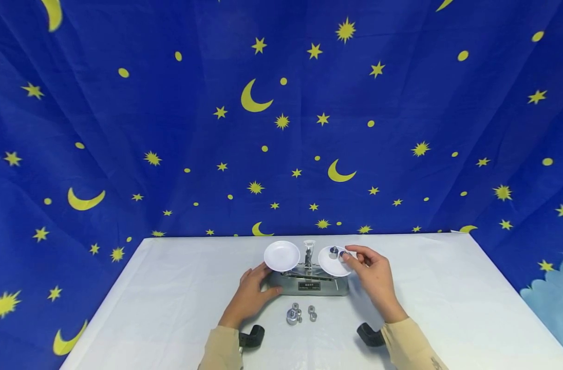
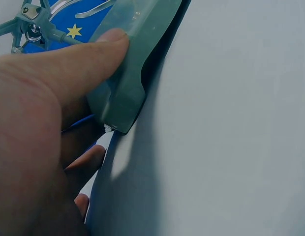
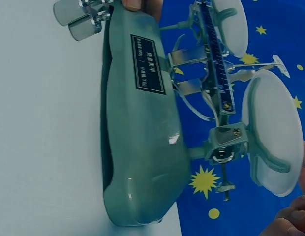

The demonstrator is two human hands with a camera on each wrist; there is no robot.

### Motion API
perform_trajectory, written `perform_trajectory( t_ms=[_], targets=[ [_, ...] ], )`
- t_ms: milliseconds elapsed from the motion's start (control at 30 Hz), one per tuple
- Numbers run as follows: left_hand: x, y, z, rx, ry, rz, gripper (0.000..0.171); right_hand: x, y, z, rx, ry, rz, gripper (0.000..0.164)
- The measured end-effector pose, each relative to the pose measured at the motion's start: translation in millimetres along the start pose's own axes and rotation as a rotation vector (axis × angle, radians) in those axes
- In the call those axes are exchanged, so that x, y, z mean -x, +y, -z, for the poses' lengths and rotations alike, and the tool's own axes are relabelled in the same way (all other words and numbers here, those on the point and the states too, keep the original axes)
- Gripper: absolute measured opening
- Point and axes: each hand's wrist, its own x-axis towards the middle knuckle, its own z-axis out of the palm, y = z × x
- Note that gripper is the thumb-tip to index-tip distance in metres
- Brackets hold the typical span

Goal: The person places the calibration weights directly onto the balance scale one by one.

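Note:
A grey-green balance scale [image 1: 309, 289] stands on the table with two white pans. My left hand [image 1: 251, 295] grips the left end of its base, thumb on the front face [image 2: 115, 64] and the other fingers behind. My right hand [image 1: 374, 275] is over the edge of the right pan [image 1: 326, 264], thumb and index finger pinching a small metal weight [image 1: 342, 254] at the pan. Beside it another metal weight [image 1: 334, 250] sits on the same pan. The left pan [image 1: 282, 256] holds nothing. In the right wrist view the pan hides the pinched weight.
In front of the scale, several metal weights stand on the white table [image 1: 170, 308]: a group with one large weight [image 1: 292, 316] and a pair of smaller weights [image 1: 313, 316] to its right. Behind the table hangs a blue cloth [image 1: 300, 144] with yellow stars and moons.

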Motion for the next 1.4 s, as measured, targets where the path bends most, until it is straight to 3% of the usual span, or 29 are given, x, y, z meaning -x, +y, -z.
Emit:
perform_trajectory(
  t_ms=[467,1033,1400],
  targets=[
    [0.0,0.9,0.8,0.0,-0.002,-0.002,0.066,10,-15,4,-0.027,-0.024,-0.053,0.026],
    [3.2,0.9,-2.5,-0.005,0.012,-0.033,0.066,37,-31,4,-0.052,-0.071,0.019,0.02],
    [3.6,4.5,0.9,0.007,-0.001,-0.012,0.066,52,-32,-7,-0.091,-0.165,0.076,0.017]
  ],
)
